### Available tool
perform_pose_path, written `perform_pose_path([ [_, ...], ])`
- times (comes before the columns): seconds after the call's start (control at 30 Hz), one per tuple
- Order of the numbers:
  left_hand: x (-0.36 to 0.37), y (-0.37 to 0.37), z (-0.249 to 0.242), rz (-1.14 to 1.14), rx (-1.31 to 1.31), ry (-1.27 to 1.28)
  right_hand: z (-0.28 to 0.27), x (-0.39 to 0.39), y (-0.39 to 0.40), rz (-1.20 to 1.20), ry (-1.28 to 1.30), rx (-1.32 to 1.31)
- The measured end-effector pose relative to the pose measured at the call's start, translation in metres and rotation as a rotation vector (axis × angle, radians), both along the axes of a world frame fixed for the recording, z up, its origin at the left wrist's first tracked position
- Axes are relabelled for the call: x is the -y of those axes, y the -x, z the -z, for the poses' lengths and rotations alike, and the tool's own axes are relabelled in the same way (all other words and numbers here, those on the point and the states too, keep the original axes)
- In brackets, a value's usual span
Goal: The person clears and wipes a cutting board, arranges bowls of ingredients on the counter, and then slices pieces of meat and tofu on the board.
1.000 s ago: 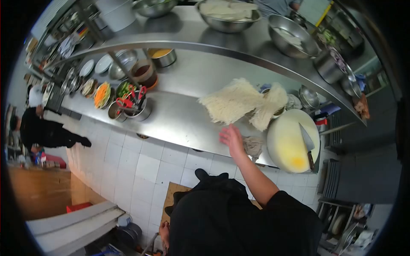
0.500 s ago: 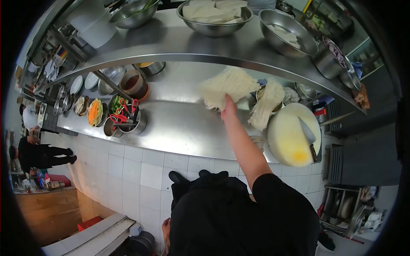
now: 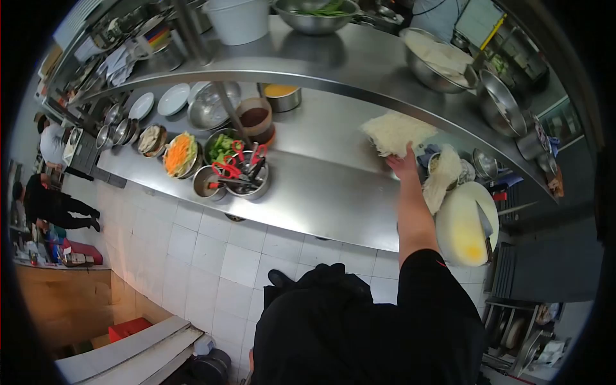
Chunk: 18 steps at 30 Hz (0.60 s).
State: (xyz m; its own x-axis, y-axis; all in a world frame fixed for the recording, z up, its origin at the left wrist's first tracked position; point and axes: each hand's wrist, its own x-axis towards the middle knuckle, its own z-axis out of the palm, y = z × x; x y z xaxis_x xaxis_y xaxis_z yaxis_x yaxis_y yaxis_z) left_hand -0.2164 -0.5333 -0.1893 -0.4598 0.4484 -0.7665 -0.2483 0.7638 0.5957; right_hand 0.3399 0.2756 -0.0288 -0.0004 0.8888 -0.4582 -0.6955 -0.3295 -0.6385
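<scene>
My right hand reaches across the steel counter, at the front edge of a flat, pale bundle of dry thin noodles. Its fingers look stretched out and apart, with the tips touching or just beside the noodles. Just right of the hand, a second noodle bundle drapes over a bowl toward the counter's front. Close by stands a thick round white chopping board with a yellow stain, and a cleaver lies on it. Of my left hand only a sliver of skin shows low beside my body; its fingers are hidden.
A raised steel shelf carrying bowls spans the counter. To the left are a pot of red-handled scissors, shredded carrot, chopped greens, a sauce tub and plates. Two people stand far left.
The view has swung left, so the counter appears shifted right. My right hand's fingers look looser at the noodle bundle, which lies flatter. My left hand has mostly left view.
</scene>
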Motion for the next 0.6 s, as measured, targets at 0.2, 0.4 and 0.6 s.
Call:
perform_pose_path([
  [0.2, -0.001, 0.081, 0.004, 0.041, -0.112, 0.009, 0.025, 0.132, 0.072, 0.309, 0.006, 0.108],
  [0.4, -0.036, 0.152, -0.013, 0.415, -0.319, 0.359, -0.006, 0.230, 0.220, -0.074, 0.038, 0.512],
  [0.6, -0.130, 0.214, -0.027, 0.277, -0.467, 0.248, -0.080, 0.212, 0.400, -0.805, -0.479, 0.726],
])
